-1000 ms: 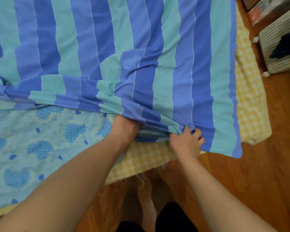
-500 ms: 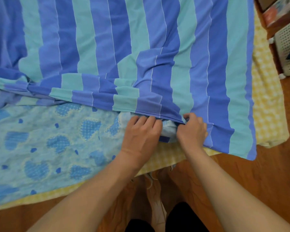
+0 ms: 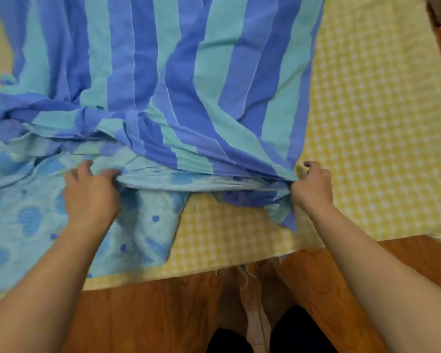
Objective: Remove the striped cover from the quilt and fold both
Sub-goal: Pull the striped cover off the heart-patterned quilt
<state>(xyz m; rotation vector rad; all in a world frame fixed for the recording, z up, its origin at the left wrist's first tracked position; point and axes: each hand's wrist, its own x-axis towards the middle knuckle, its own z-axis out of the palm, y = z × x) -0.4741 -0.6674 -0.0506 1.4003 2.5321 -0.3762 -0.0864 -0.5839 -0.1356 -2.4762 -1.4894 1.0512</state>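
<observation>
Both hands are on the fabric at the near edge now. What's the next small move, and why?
Probably keep the left hand pinning the heart-print quilt and draw the right hand's grip on the striped cover away from you. The cover's open edge is bunched just past the hands, much of the quilt's near end is bared, and the rest lies under the cover.

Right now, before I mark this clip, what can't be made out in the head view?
- Far end of the striped cover: cut off by the top edge.
- Quilt under the cover: how much remains inside is hidden.
- Left hand fingertips: buried in quilt folds.
- Right hand grip: bunched cover hides whether it also holds quilt.
- Objects at the top right corner: cropped and blurred.
</observation>
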